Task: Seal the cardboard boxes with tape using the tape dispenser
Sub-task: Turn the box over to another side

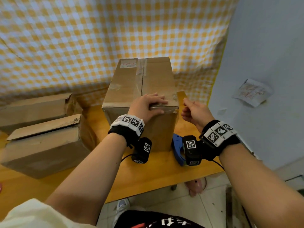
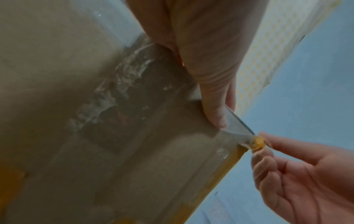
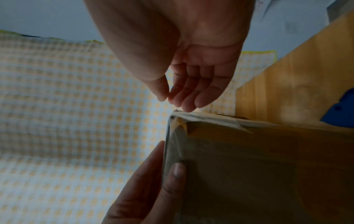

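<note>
A tall cardboard box (image 1: 154, 76) stands upright on the wooden table (image 1: 148, 175), with clear tape along its top seam. My left hand (image 1: 151, 104) lies on the box's near top edge, fingers flat on top and thumb down the front face (image 3: 178, 171). Just right of that corner, my right hand (image 1: 189, 107) pinches the free end of a tape strip (image 1: 181, 95) between thumb and fingertips (image 2: 266, 142). The strip (image 2: 237, 128) runs from the box corner to that pinch. The blue tape dispenser (image 1: 176, 145) sits on the table beside the box, below my right wrist, held by neither hand.
Two more cardboard boxes (image 1: 47, 142) (image 1: 36, 109) lie at the left of the table. A yellow checked cloth (image 1: 82, 38) hangs behind. A blue wall with a paper note (image 1: 251, 92) is at the right. The table's front edge is near my body.
</note>
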